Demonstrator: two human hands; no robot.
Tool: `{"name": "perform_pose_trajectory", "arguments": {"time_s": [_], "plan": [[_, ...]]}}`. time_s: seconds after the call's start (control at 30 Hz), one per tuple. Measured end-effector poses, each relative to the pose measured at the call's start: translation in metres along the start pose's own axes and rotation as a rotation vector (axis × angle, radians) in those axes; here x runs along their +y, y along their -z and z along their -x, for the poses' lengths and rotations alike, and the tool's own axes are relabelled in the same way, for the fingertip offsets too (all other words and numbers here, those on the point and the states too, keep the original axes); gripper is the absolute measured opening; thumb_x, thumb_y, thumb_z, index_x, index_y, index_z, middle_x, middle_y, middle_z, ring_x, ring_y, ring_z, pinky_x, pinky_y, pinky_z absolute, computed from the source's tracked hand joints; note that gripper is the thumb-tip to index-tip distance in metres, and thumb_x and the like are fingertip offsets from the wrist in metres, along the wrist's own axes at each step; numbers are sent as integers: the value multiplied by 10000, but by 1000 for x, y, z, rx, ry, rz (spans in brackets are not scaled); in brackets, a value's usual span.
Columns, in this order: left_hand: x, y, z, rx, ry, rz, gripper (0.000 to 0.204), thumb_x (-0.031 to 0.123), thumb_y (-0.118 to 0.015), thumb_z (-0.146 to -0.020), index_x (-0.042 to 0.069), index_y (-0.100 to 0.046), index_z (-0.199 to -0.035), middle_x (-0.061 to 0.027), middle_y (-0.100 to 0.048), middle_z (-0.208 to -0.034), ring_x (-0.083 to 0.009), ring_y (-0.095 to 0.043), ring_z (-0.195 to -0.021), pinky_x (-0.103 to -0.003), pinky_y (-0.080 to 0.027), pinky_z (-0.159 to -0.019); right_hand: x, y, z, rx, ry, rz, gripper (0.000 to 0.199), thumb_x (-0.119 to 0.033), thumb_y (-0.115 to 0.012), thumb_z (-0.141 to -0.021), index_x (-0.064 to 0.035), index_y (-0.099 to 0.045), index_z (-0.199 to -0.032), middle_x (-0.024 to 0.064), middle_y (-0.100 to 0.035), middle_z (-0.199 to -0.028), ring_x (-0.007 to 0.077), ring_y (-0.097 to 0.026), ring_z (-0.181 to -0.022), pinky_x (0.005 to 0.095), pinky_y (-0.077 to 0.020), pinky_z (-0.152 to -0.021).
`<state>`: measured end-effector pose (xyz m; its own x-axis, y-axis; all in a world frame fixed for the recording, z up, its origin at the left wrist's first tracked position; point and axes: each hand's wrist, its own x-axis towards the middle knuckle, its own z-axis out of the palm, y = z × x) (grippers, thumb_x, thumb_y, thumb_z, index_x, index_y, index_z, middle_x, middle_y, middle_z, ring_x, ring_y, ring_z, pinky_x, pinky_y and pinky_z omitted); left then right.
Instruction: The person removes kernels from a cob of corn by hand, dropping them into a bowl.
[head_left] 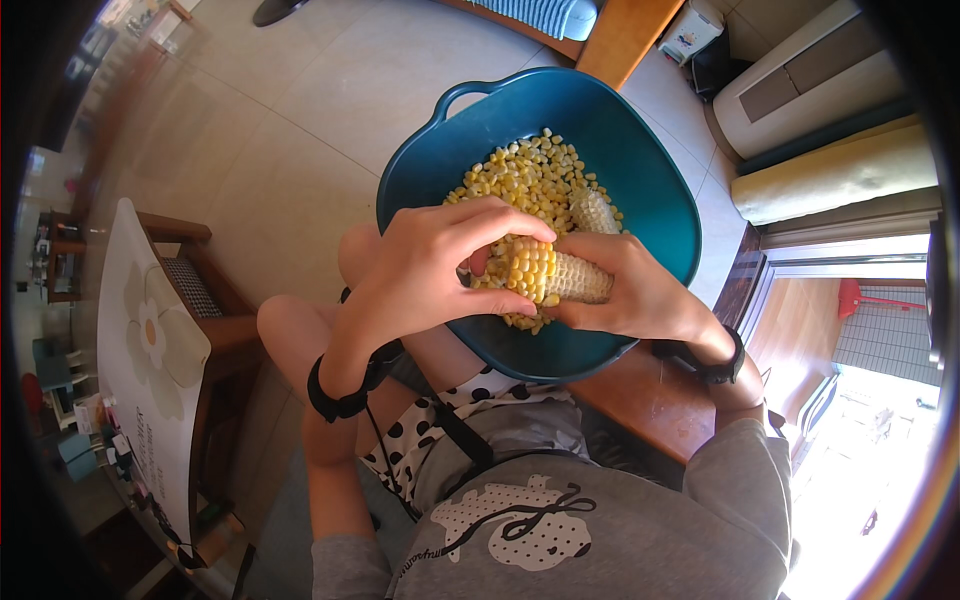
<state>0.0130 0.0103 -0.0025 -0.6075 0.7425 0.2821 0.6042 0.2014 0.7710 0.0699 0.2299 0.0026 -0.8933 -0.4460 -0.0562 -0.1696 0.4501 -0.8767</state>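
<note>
Between my two hands is a corn cob (545,273), partly stripped: yellow kernels cover its left end, while its right part is bare and pale. My left hand (440,255) is curved around the kernel end, thumb below and fingers above. At the bare end, my right hand (630,285) grips the cob from the right. Beneath them, a teal plastic basin (650,180) with a loop handle rests by my lap. Loose yellow kernels (525,180) lie in it, along with a stripped cob piece (594,212) just above my right hand.
A table with a flower-patterned cover (150,340) stands at left, beside a wooden chair (225,340). A brown wooden surface (650,405) lies under the basin's lower right. Pale floor tiles (310,120) extend beyond. At right are a rolled yellowish cushion (840,172) and a bright glass door.
</note>
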Motion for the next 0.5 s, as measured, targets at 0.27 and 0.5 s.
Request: {"name": "perform_pose_trajectory", "arguments": {"time_s": [0.27,0.5], "plan": [[2,-1,0,39,31,17,484,169,-840,-613,83,-628,-1040,-18,-631,-906,-104,-523,-615,-231,-449,-555,9,-2,1,83,36,-9,410,-157,-777,-692,-13,-612,-1039,140,-652,-899,246,-643,-845,346,-493,-744],[2,0,-2,-57,113,-19,706,205,-830,-634,70,-479,-1232,-49,-628,-838,-147,-589,-623,-250,-482,-583,0,0,0,223,18,-588,562,-26,-752,-760,-13,-455,-1237,57,-559,-1036,112,-561,-956,268,-482,-820]]}}
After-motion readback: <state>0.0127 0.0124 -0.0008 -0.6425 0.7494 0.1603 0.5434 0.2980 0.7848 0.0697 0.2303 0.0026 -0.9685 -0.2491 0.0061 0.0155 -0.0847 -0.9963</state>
